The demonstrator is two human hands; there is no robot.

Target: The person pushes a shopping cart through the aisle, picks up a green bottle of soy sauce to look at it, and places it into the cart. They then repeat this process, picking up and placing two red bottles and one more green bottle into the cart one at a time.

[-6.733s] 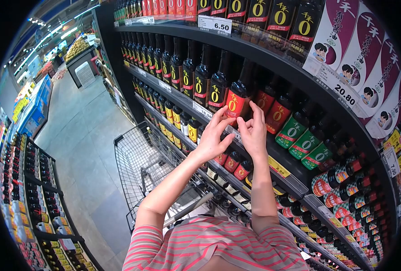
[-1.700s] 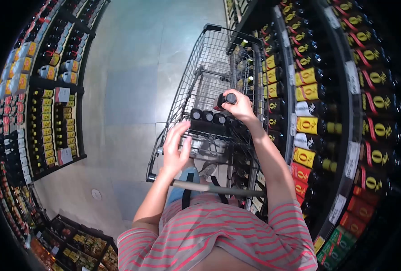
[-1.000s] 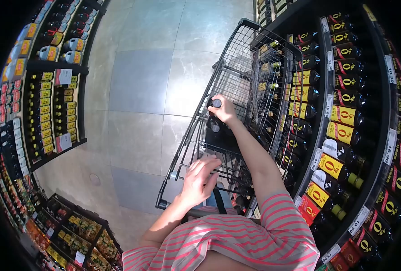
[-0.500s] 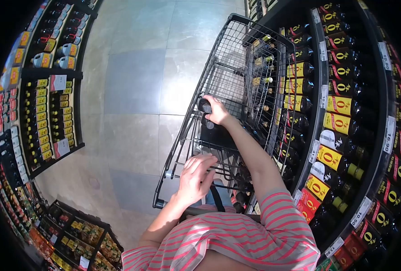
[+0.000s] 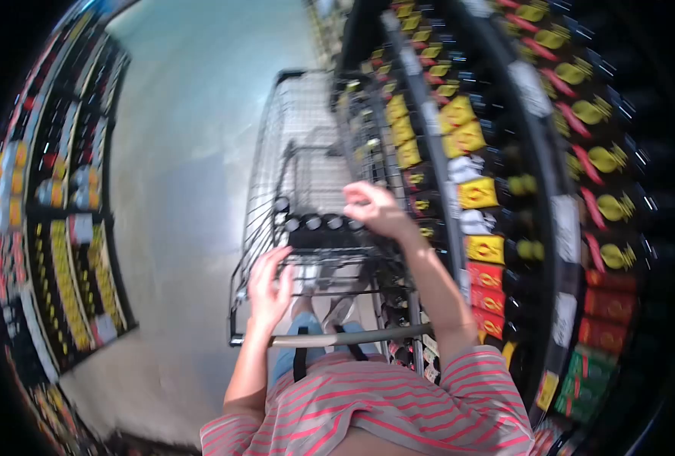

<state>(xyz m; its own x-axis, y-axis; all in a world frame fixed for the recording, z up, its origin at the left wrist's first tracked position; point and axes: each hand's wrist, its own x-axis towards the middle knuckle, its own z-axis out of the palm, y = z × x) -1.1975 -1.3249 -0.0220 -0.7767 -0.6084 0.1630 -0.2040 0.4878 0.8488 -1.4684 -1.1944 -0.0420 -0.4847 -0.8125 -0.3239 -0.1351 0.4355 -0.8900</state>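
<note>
A black wire shopping cart (image 5: pixel 260 178) stands in front of me. Inside it, dark bottles with grey caps (image 5: pixel 314 222) stand in a row near the rear, and one more cap shows just beyond the row's left end. My right hand (image 5: pixel 379 210) hovers over the row's right end, fingers loosely curled and nothing seen in them. My left hand (image 5: pixel 270 283) is raised by the cart's left rear side, fingers spread, holding nothing. The cart's handle bar (image 5: pixel 352 336) crosses before my waist, and neither hand is on it.
Shelves of dark bottles with yellow and red labels (image 5: pixel 476 193) run close along the cart's right side. Across the aisle floor (image 5: pixel 174 228), another shelf unit (image 5: pixel 79 281) holds yellow-labelled bottles and larger jugs (image 5: pixel 86 190). The right side is blurred by motion.
My right hand has let go of a dark bottle, which is now among those in the cart, and has lifted off. The view has turned, so the cart appears straighter and further left.
</note>
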